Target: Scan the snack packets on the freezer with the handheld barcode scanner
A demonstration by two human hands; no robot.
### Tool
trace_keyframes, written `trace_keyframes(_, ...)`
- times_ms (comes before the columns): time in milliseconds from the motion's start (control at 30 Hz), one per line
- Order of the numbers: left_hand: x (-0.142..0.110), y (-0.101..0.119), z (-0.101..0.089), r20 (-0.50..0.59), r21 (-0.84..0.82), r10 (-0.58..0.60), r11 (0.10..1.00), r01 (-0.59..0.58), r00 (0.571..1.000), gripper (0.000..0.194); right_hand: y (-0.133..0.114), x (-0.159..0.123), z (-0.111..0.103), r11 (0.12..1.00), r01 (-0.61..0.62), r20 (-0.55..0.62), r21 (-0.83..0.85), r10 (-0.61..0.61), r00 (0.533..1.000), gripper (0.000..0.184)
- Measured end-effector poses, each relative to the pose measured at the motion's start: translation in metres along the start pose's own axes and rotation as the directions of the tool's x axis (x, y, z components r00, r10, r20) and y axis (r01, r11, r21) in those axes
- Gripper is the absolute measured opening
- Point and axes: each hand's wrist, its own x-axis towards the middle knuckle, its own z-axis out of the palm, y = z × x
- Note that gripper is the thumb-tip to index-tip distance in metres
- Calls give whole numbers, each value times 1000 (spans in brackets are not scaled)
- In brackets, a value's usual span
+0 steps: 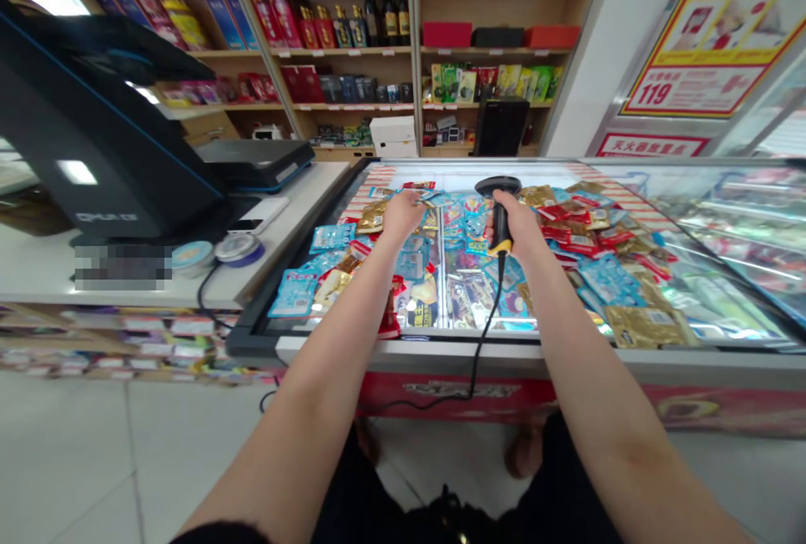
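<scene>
My right hand (520,221) is wrapped round the handle of a black and yellow handheld barcode scanner (499,185). Its head is at the top, and a black cable (484,334) hangs from the handle over the freezer's front edge. My left hand (403,215) is closed over the left pile, its fingertips pinching a small snack packet (429,197) that is partly hidden. Blue packets (295,292) and gold ones (371,217) lie about it on the glass. To the right of the scanner is another pile with red packets (576,233) and gold packets (646,326).
The packets lie on the glass lid of a chest freezer (403,349). Left of it, a counter (327,177) bears a dark checkout machine (126,133), a phone (258,215) and round tubs (239,248). Shelves (353,51) with boxes and bottles stand behind.
</scene>
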Motion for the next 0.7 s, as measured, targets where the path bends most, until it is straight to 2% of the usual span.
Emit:
trace_keyframes(167,3,-47,-40,-116,162,-183,966,200,976,38,18,2,48,990,-58,125,-132,75,989,26)
trace_keyframes(300,1,-68,-58,-144,234,-258,929,287,955,40,30,5,70,977,-92,238,-194,138,961,25)
trace_keyframes(433,-3,-76,-61,-142,348,-271,887,305,952,46,36,7,76,979,-97,331,-180,153,931,22)
trace_keyframes(567,-2,-79,-55,-77,438,-259,859,266,963,63,37,5,74,982,-91,330,-168,143,933,21)
trace_keyframes(700,3,-84,-48,-95,453,-252,850,267,963,64,38,2,72,985,-81,323,-154,128,938,19)
